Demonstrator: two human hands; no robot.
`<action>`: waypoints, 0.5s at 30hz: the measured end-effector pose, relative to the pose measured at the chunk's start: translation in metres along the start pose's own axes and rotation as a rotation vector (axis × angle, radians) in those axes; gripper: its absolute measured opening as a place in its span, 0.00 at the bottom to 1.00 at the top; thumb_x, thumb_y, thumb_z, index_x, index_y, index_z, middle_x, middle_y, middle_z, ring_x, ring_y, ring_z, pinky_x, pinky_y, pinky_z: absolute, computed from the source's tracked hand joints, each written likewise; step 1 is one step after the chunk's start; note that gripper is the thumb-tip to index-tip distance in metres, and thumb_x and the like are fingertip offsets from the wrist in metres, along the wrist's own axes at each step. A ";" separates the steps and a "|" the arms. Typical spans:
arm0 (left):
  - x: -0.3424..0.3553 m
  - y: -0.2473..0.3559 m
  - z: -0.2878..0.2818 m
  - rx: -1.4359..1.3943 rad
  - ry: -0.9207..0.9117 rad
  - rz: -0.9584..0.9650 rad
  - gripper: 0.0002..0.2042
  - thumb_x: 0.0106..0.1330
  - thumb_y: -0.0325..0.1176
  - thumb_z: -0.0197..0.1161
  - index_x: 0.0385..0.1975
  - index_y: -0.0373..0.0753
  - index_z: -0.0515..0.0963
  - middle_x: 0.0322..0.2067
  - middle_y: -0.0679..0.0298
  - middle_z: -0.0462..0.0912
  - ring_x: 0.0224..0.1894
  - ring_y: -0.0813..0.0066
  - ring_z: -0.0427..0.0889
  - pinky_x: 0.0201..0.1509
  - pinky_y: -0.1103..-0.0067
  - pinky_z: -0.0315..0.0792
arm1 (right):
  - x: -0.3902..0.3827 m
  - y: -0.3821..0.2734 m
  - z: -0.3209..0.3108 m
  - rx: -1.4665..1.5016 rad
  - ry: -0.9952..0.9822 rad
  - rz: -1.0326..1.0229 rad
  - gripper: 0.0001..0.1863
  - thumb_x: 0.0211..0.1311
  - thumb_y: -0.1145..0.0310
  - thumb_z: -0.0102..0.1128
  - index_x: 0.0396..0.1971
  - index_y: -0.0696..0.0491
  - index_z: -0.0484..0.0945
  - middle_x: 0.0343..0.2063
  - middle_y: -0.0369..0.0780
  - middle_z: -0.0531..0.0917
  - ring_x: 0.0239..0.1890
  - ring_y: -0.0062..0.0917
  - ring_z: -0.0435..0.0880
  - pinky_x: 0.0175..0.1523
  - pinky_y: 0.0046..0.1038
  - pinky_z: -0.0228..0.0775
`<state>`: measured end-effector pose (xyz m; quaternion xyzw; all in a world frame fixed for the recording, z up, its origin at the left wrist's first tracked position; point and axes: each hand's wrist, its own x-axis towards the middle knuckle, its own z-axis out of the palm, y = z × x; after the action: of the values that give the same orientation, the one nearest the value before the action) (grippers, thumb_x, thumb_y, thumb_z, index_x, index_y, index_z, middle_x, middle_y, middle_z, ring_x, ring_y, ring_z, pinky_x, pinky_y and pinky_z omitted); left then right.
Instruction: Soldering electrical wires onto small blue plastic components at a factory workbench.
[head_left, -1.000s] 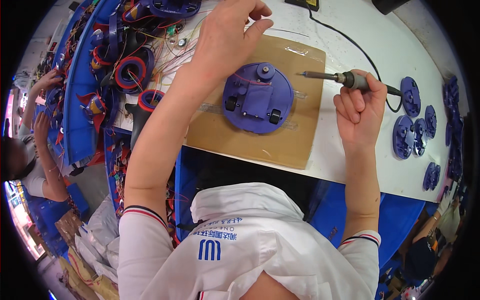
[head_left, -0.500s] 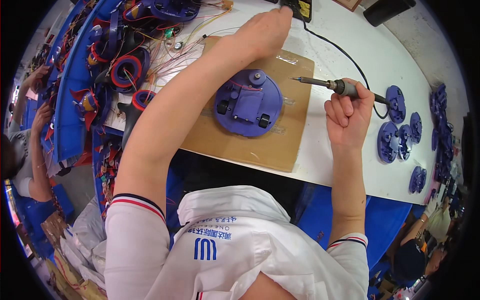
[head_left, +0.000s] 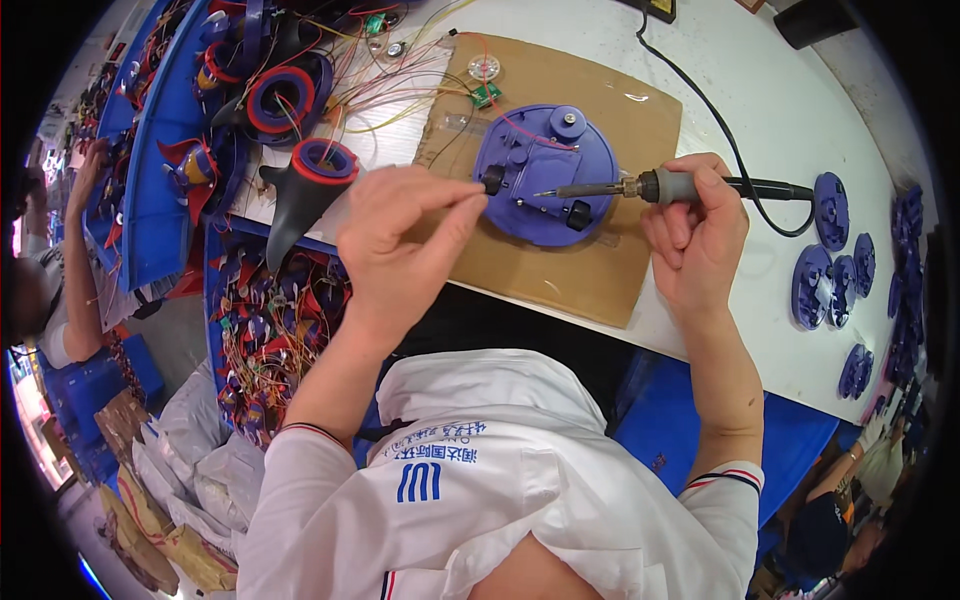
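Note:
A soldering iron (head_left: pixel 672 186) is gripped in my right hand (head_left: pixel 703 232), its tip pointing left over the round purple base (head_left: pixel 548 215). Whether the tip touches the base cannot be told. My left hand (head_left: pixel 405 245) is at the base's left side, thumb and forefinger pinched close to a black wheel (head_left: pixel 492 179); anything between them is too small to make out. The base has a raised box in the middle and a second black wheel (head_left: pixel 579 215). It rests on a brown cardboard sheet (head_left: pixel 560 280). A red wire runs over it, with a small green circuit board (head_left: pixel 486 95) behind.
Black-and-red ring parts (head_left: pixel 322 170) and tangled wires (head_left: pixel 385 90) lie to the left, before a blue bin (head_left: pixel 160 150). More purple bases (head_left: pixel 812 285) sit at the right. The iron's black cord (head_left: pixel 690 85) crosses the white table. Other people work at both sides.
My left hand has come back from the far table edge to the base's left side. The soldering iron now reaches over the base. The circuit board has come into sight.

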<state>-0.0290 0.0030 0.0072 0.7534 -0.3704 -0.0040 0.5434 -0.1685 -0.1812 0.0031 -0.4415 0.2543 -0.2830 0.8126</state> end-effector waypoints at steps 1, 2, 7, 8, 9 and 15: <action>-0.007 -0.004 0.003 0.040 0.019 0.034 0.06 0.45 0.20 0.67 0.22 0.38 0.81 0.19 0.70 0.78 0.26 0.78 0.74 0.48 0.78 0.66 | 0.000 0.002 0.001 -0.011 -0.008 -0.009 0.13 0.68 0.65 0.40 0.35 0.57 0.73 0.07 0.30 0.61 0.06 0.10 0.49 0.13 0.15 0.42; -0.012 -0.007 0.005 0.080 0.039 0.069 0.06 0.43 0.20 0.67 0.21 0.40 0.81 0.18 0.72 0.78 0.26 0.79 0.74 0.51 0.76 0.65 | -0.001 0.003 0.002 -0.022 -0.018 -0.018 0.13 0.68 0.65 0.40 0.35 0.57 0.73 0.07 0.30 0.61 0.06 0.11 0.49 0.13 0.15 0.42; -0.022 -0.016 0.017 0.125 0.109 0.150 0.08 0.39 0.21 0.68 0.15 0.44 0.78 0.15 0.75 0.75 0.26 0.79 0.73 0.59 0.69 0.56 | -0.003 0.008 0.008 -0.069 -0.024 -0.050 0.12 0.68 0.66 0.40 0.35 0.57 0.72 0.07 0.31 0.61 0.07 0.11 0.49 0.13 0.15 0.42; -0.022 -0.017 0.018 0.141 0.113 0.144 0.08 0.38 0.21 0.68 0.14 0.45 0.77 0.15 0.75 0.74 0.26 0.79 0.72 0.61 0.67 0.54 | -0.004 0.008 0.009 -0.077 -0.019 -0.059 0.12 0.68 0.66 0.40 0.35 0.57 0.72 0.07 0.31 0.61 0.07 0.11 0.49 0.13 0.15 0.42; -0.022 -0.017 0.019 0.127 0.125 0.166 0.08 0.38 0.21 0.68 0.14 0.45 0.77 0.15 0.75 0.74 0.26 0.79 0.72 0.61 0.67 0.54 | -0.004 0.009 0.009 -0.080 -0.021 -0.058 0.12 0.68 0.66 0.40 0.35 0.57 0.72 0.07 0.31 0.61 0.07 0.11 0.49 0.13 0.15 0.42; -0.022 -0.017 0.019 0.156 0.129 0.194 0.09 0.36 0.22 0.67 0.12 0.45 0.74 0.13 0.75 0.71 0.28 0.77 0.72 0.62 0.65 0.53 | -0.004 0.011 0.009 -0.123 -0.017 -0.084 0.12 0.68 0.66 0.42 0.34 0.57 0.72 0.07 0.31 0.62 0.07 0.12 0.50 0.13 0.15 0.43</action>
<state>-0.0432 0.0023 -0.0236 0.7526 -0.4050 0.1256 0.5038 -0.1627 -0.1687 -0.0010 -0.5033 0.2456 -0.2968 0.7735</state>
